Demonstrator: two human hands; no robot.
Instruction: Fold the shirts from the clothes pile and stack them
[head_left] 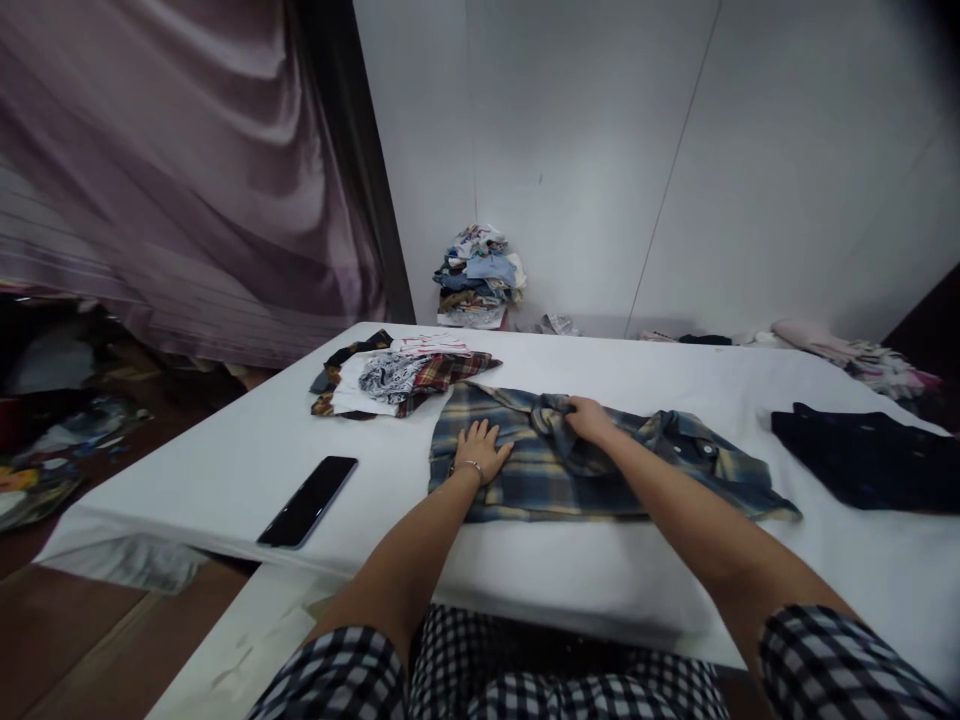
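A blue and tan plaid shirt point(540, 485) lies spread sideways on the white-covered table point(225, 460) in front of me. My left hand point(482, 450) rests flat on its left part, fingers spread, a bracelet at the wrist. Near the shirt's upper middle, my right hand point(589, 420) is closed on a bunched fold of the cloth. Light buttons show on the shirt's right part. The fingertips of my right hand are partly hidden by the fabric.
A black phone point(309, 502) lies at the left of the table. Behind it sits a pile of folded clothes point(394, 378). Dark folded cloth point(870, 455) lies at the right. A taller clothes stack point(480, 278) stands by the wall, and a mauve curtain point(225, 170) hangs at left.
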